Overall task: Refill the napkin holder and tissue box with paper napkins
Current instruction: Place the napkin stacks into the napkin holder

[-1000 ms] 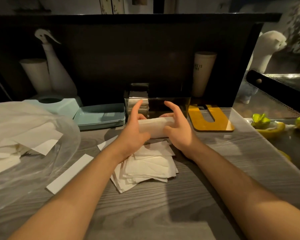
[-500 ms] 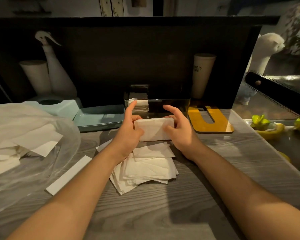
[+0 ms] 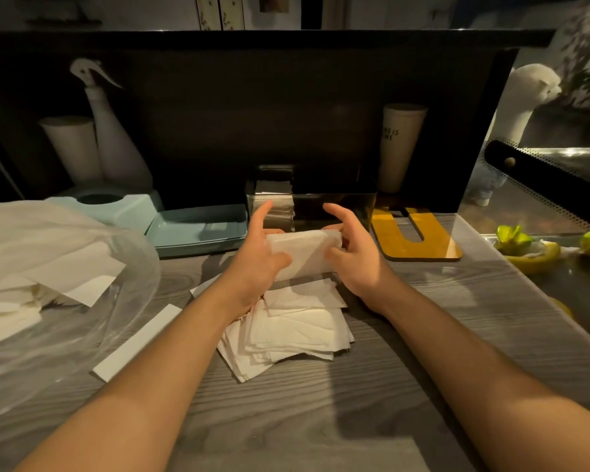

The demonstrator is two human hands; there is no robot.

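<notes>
Holding a small wad of napkins [image 3: 304,253] between both hands, left hand [image 3: 256,257] and right hand [image 3: 355,257] each pinching an end, forefingers lifted. Lying crosswise, long axis left to right, just in front of the clear napkin holder [image 3: 334,207] straight ahead on the counter [image 3: 406,335], above the loose napkin pile [image 3: 297,328]. Sitting about equally near for both hands.

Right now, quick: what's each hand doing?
Left hand: grips the left end of the folded napkin stack, index finger raised.
Right hand: grips the stack's right end, thumb on its front.
</notes>
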